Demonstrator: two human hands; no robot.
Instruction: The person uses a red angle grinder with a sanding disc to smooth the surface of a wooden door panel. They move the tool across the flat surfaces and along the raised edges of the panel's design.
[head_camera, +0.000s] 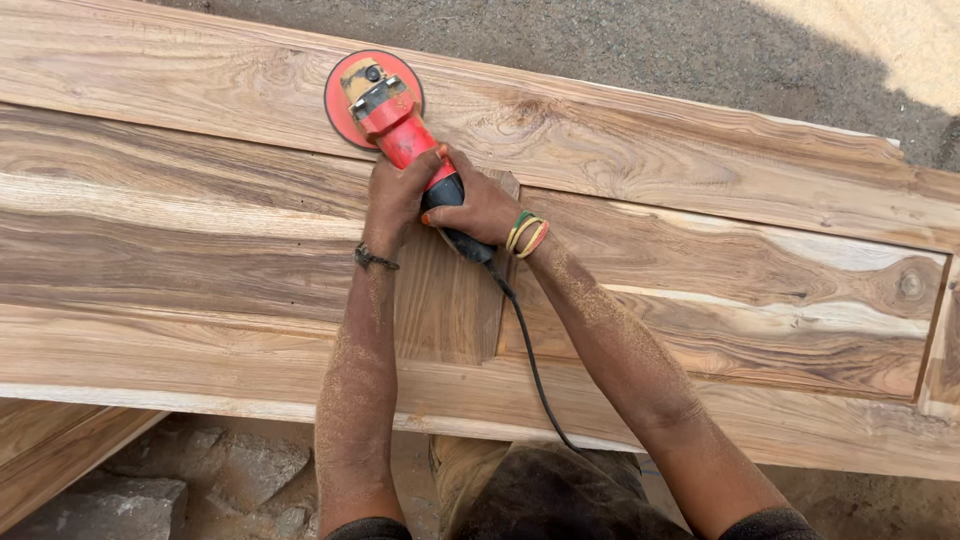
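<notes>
A red disc sander (385, 110) rests with its round pad on the far rail of a large wooden door panel (700, 270). My left hand (395, 195) grips the red body of the sander from the left. My right hand (480, 205) wraps the black rear handle. Both forearms are dusted with sawdust. A dark cord bracelet sits on my left wrist, and coloured bangles (527, 235) ring my right wrist. The black power cable (530, 360) runs from the handle back toward my body.
The panel lies flat across the view, with raised boards and a short upright piece under my hands. Grey ground (600, 40) and a sawdust pile (900, 40) lie beyond it. Rough stones (200, 480) and another plank (50, 450) sit below the near edge.
</notes>
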